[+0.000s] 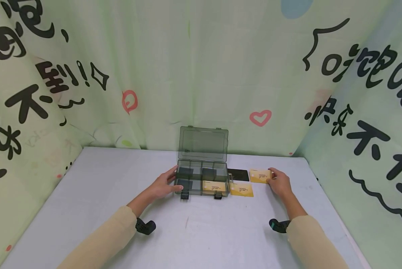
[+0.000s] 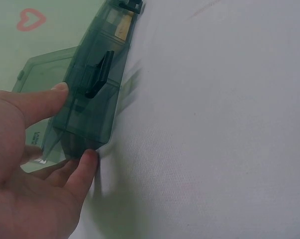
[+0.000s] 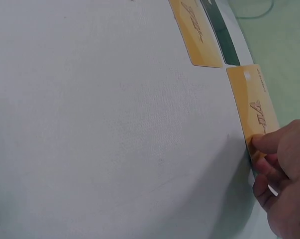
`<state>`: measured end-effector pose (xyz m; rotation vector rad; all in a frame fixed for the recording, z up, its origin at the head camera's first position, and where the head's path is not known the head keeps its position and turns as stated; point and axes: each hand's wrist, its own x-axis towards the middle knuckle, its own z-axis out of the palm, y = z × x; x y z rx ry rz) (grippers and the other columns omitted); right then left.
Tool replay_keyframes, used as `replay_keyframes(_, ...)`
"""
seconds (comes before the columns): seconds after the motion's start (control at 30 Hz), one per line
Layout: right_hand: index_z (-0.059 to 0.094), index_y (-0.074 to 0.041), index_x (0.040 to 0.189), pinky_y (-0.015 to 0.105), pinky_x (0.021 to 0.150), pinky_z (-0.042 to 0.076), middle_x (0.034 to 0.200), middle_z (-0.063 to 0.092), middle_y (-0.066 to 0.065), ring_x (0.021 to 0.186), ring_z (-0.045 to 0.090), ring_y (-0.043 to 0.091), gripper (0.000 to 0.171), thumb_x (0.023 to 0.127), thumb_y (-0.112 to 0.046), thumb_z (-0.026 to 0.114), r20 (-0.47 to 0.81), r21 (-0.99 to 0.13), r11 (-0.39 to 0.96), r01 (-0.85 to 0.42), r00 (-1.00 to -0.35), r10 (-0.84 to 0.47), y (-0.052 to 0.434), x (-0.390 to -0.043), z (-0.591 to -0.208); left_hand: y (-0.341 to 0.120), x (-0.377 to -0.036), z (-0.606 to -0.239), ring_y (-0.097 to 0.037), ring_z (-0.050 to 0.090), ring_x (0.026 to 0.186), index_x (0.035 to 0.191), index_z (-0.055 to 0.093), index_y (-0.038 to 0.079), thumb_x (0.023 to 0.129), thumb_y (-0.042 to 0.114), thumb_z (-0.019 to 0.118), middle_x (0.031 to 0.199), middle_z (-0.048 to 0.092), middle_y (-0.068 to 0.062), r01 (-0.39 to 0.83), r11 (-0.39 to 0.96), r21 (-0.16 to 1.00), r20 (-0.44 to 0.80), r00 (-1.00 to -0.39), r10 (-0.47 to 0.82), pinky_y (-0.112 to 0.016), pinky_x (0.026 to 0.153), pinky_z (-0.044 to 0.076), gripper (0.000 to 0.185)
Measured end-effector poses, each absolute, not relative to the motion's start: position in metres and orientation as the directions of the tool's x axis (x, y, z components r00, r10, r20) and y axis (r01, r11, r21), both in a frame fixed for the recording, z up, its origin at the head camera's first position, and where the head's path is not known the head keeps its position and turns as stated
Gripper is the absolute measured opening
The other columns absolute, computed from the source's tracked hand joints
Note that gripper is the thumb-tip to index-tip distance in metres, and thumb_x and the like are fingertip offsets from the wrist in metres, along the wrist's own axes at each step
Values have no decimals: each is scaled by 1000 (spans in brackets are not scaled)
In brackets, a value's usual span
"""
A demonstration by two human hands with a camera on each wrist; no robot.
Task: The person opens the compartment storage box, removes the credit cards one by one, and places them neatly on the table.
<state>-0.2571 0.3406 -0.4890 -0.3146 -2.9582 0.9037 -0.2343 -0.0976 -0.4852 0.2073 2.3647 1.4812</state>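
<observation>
A smoky see-through compartment box (image 1: 202,179) stands on the table with its lid raised. My left hand (image 1: 175,183) holds its left end; in the left wrist view the thumb lies on the box (image 2: 90,99) wall and a finger sits at its lower corner, under my left hand (image 2: 77,122). A yellow card (image 1: 214,186) and dark cards lie in its compartments. My right hand (image 1: 270,178) pinches the right edge of a yellow card (image 1: 259,175) lying on the table right of the box. In the right wrist view my right hand (image 3: 259,154) has its thumb on top of that card (image 3: 254,107).
A second yellow card (image 1: 242,189) lies between the box and the pinched card, and a black card (image 1: 238,174) lies behind it. Both show in the right wrist view: the yellow card (image 3: 194,32) and the black card (image 3: 222,37). Printed green curtains close in the white table (image 1: 201,231).
</observation>
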Motion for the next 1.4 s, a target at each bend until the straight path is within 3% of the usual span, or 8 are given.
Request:
replay_keyframes(0.63,53,6,132,50,89,47,124,51,27,101,52,37,43,92,-7,59,-48,-461,868,184,-982,182,342,-254,-493,-98,-235,-487,-33,27,146,157,17,22,89,21,71,159,26,-15,-55,438,897,-212,-924,318,-53,116,31,87)
replay_keyframes(0.83,51,3,134,52,94,47,128,52,27,105,52,38,44,93,-12,60,-45,-520,834,187,-980,192,344,-252,-490,-99,-236,-489,-33,27,147,157,16,22,89,22,70,159,27,-14,-49,433,900,-205,-924,323,-54,116,30,87)
replay_keyframes(1.4,50,-4,139,44,93,53,135,52,23,112,55,36,48,96,-22,60,-61,-639,753,160,-986,158,334,-243,-480,-99,-236,-491,-33,26,147,157,14,23,90,21,70,159,25,-15,-56,423,904,-211,-921,328,-53,117,30,87)
